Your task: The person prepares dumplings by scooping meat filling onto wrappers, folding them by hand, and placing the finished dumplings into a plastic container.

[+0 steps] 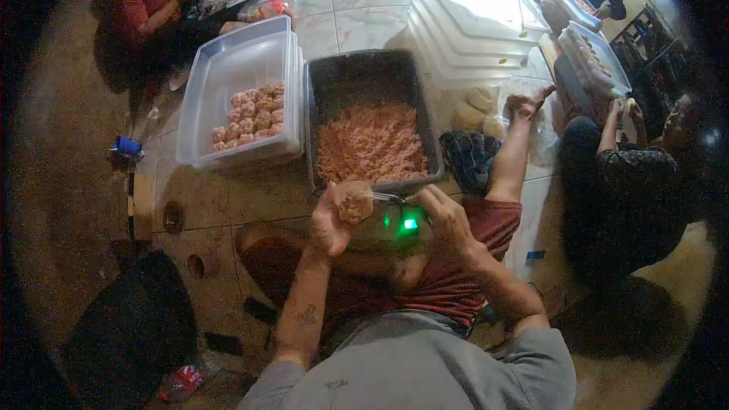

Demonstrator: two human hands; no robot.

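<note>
My left hand (330,224) is cupped around a dumpling wrapper with pinkish minced filling (354,203), held just in front of the dark tub. My right hand (446,220) grips a thin metal utensil (383,197) whose tip rests at the filling. Whether it is a spoon or a knife I cannot tell. Beyond both hands, a dark grey tub (310,118) contains a mound of minced meat mixture (372,140). Left of it, a translucent plastic box (199,99) holds rows of shaped meat dumplings (254,116).
Stacked translucent boxes (456,34) stand behind the tub at right. Bags with pale round contents (478,106) lie beside my bare foot. One person (623,182) sits at right, another (156,11) at upper left. A blue cup (127,146) lies on the left.
</note>
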